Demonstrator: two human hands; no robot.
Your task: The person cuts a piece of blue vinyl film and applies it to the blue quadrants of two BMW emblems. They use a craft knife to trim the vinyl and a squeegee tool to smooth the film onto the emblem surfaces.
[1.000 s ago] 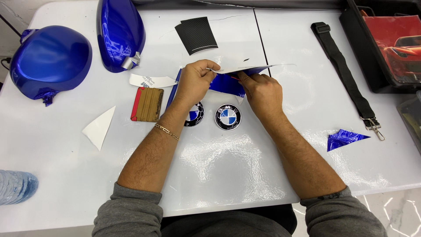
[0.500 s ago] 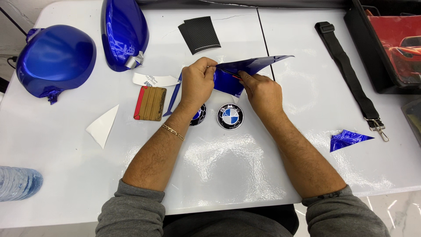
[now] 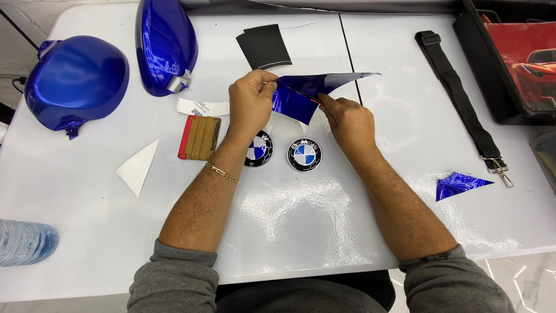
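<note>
Above the white table (image 3: 301, 220), my left hand (image 3: 250, 101) pinches the left corner of a glossy blue vinyl sheet (image 3: 301, 95). My right hand (image 3: 347, 119) grips a thin red-and-black knife (image 3: 306, 96) whose tip rests against the same sheet. The vinyl stretches rightward to a pointed end. Just below my hands lie two round car badges: one (image 3: 305, 154) shows its blue and white face in full, the other (image 3: 259, 149) is partly hidden by my left wrist.
A brown squeegee (image 3: 200, 137), a white backing scrap (image 3: 139, 167) and a paper strip (image 3: 200, 107) lie left. Two blue wrapped shells (image 3: 75, 81) (image 3: 165, 43) sit far left. A carbon-pattern sheet (image 3: 263, 46), black strap (image 3: 460, 95), blue offcut (image 3: 460, 184), bottle (image 3: 26, 242) and a tray with a red car picture (image 3: 521, 58) surround.
The white backing that covered the sheet a second ago is gone, and the blue face now shows. Both hands have shifted slightly, with the knife now against the vinyl.
</note>
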